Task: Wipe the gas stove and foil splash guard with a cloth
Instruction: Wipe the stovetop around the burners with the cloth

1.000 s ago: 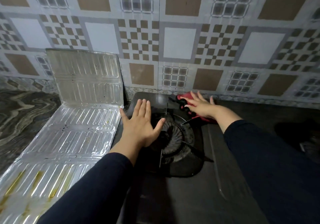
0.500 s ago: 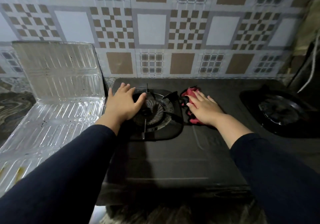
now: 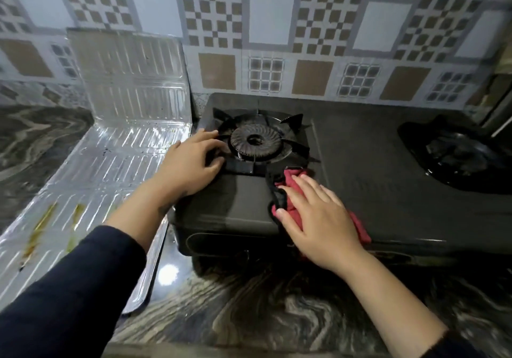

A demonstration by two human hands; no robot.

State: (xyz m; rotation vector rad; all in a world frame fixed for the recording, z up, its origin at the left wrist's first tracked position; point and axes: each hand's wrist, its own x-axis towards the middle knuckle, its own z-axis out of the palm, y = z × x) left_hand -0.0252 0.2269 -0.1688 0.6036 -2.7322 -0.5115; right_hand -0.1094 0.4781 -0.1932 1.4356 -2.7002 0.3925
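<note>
1. We find a black two-burner stove (image 3: pixel 360 163) on a marbled counter (image 3: pixel 277 310), its far edge against a tiled wall (image 3: pixel 271 17).
2. The left burner (image 3: pixel 253 143) sits inside its pan support (image 3: pixel 293 122); the right burner (image 3: pixel 460 155) is at the right edge of the view, dark and hard to read.
3. The foil guard (image 3: pixel 116 141) lies left of the stove. Its far panel stands upright against the wall; the rest lies flat on the counter, its right edge just beside the stove's left side. We note brownish streaks on the near part of the flat panel.
4. The left hand (image 3: pixel 191 166) rests palm-down on the stove's left side, fingers spread and unclenched, gripping nothing. The fingertips reach the left edge of the pan support.
5. The right hand (image 3: pixel 318 219) lies flat, fingers extended, pressing a red cloth (image 3: pixel 291 177) onto the stove top near its front edge, just near and right of the left burner. The hand presses the cloth rather than clenching it.
6. The cloth shows beyond the fingertips on the far side and past the hand on the right. A black edging or cord (image 3: pixel 274 194) runs along its left side; we cannot tell which.
7. Both forearms are bare to dark sleeves (image 3: pixel 83 288), pushed up above the wrists.
8. A bright reflection (image 3: pixel 166 273) shows on the counter between guard and stove, at the near left corner.
</note>
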